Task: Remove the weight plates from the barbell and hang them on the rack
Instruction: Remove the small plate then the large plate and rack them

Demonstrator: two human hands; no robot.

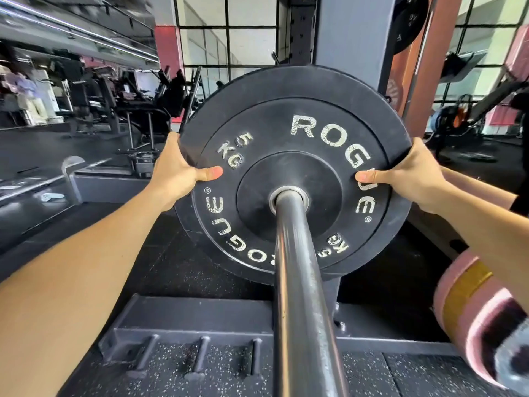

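A black 5 kg weight plate (pixel 289 130) with worn white lettering sits on the barbell sleeve (pixel 300 282), which runs from the plate's centre hole toward me. My left hand (pixel 174 173) grips the plate's left rim, thumb flat on its face. My right hand (pixel 412 179) grips the right rim the same way. Another black plate edge shows just behind it at the lower left. The grey rack upright (pixel 352 35) rises behind the plate, with a black plate (pixel 409 21) hanging at the top right.
The rack's grey steel base frame (pixel 183 319) with short pegs lies on the speckled rubber floor below the bar. A pink and gold roll (pixel 472 308) sticks in at the right. Benches and machines stand at the back left, windows behind.
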